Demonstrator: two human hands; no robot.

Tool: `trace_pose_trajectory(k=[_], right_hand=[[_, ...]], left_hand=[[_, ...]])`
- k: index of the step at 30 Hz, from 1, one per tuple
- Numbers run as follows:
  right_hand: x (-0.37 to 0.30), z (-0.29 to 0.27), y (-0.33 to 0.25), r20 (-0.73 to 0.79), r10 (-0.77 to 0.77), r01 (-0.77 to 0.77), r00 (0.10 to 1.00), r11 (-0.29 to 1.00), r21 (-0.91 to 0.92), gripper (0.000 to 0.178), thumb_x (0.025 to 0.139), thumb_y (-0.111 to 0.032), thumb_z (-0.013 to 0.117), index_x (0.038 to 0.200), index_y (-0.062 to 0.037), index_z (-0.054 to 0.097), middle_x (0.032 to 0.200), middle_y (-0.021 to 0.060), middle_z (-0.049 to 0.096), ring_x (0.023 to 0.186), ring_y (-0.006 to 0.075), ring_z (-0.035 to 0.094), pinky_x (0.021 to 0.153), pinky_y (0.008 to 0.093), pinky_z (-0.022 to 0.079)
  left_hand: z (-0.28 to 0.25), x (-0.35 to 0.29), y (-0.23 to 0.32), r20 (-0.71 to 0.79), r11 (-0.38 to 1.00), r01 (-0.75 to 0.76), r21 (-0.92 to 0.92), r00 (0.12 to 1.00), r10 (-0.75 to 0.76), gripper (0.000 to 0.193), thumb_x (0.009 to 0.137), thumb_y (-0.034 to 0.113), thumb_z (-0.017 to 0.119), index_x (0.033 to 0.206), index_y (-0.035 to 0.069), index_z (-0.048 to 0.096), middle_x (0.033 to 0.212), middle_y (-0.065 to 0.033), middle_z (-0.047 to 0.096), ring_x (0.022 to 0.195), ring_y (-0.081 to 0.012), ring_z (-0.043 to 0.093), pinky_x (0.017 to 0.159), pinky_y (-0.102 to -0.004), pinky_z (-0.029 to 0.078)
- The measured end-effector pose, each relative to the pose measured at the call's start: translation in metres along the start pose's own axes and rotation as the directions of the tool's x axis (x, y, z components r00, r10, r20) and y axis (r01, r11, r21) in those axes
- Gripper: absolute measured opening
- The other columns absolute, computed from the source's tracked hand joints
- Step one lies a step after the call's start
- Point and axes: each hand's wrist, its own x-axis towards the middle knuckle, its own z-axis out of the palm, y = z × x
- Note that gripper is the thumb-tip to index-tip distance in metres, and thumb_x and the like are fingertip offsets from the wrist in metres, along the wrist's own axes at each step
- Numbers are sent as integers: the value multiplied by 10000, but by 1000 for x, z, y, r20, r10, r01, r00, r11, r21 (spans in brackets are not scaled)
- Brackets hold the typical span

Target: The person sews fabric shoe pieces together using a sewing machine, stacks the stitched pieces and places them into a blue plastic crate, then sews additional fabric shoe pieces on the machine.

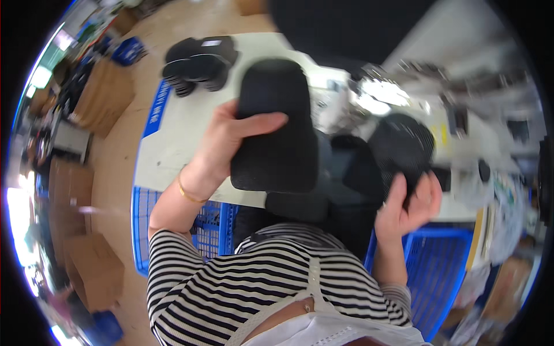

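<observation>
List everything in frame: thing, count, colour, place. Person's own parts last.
flat padded piece: 1, black, held up at centre
rounded padded piece: 1, black, right of centre, at the right hand
stack of padded pieces: 1 stack, count unclear, black, far end of worktable
worktable: 1, pale, centre-left
crates: 2 visible, blue, lower left and lower right
cardboard boxes: several, brown, on floor at left
striped top: 1, black and white, bottom centre
bracelet: 1, gold, left wrist
left hand: fingers gripping the flat padded piece
right hand: fingers on the rounded padded piece
</observation>
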Motion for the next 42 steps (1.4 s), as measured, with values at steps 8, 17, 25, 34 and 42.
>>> trace_pose_trajectory(k=[8,17,25,34,42], right_hand=[[28,29,-40,597,297,-662,745,434,611,185,937,-35,566,1113,6,603,896,38,594,795,45,549,705,194,423],[2,21,-31,480,230,-518,847,560,647,112,868,94,612,971,61,584,1048,117,565,826,114,612,653,223,542],[9,25,-32,467,261,-531,845,513,674,145,848,122,601,980,63,589,1011,126,587,829,144,639,702,252,570],[52,36,-21,678,304,-741,669,353,572,193,951,-112,545,962,61,630,837,173,712,606,173,683,518,252,543],[62,44,-20,656,297,-720,694,317,617,168,944,-80,535,876,55,609,805,168,708,595,174,688,506,241,540]], left_hand=[[37,11,-52,6,952,-301,-61,953,302,174,874,-3,677,1046,-25,666,1011,-107,701,873,-175,688,788,-295,569],[24,15,-59,20,943,-324,-74,945,326,219,868,-23,652,1086,-8,647,1038,-120,694,913,-212,693,836,-314,558],[37,26,-47,-33,951,-309,1,951,308,247,837,-61,652,1077,-6,633,971,-112,690,866,-202,690,807,-309,568],[39,89,-6,95,950,-226,214,973,210,295,773,-79,716,1050,-41,620,963,-112,673,823,-189,672,745,-306,563],[33,120,8,107,975,-89,205,992,68,112,774,-66,717,867,-12,685,822,-98,688,721,-184,679,663,-302,576]])
